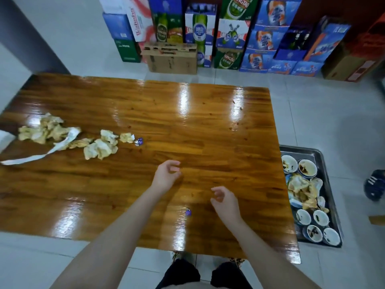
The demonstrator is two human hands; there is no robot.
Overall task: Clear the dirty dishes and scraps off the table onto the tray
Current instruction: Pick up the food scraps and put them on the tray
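Crumpled, stained paper napkins (100, 146) and a long white paper strip (41, 155) lie on the left half of the wooden table (208, 113). A small purple wrapper (139, 141) sits beside them, and another purple scrap (188, 212) lies near the front edge between my forearms. A metal tray (325, 161) on the floor to the right of the table holds several dirty small bowls (307, 167) and a heap of used napkins (302, 189). My left hand (166, 174) and my right hand (226, 200) hover over the table's middle, fingers loosely curled and holding nothing.
Stacked beer cartons (229, 32) and a brown cardboard box (170, 58) line the far wall. Small food specks (237, 105) dot the table's right side. A dark shoe (375, 184) lies on the tiled floor right of the tray. My feet stand at the table's near edge.
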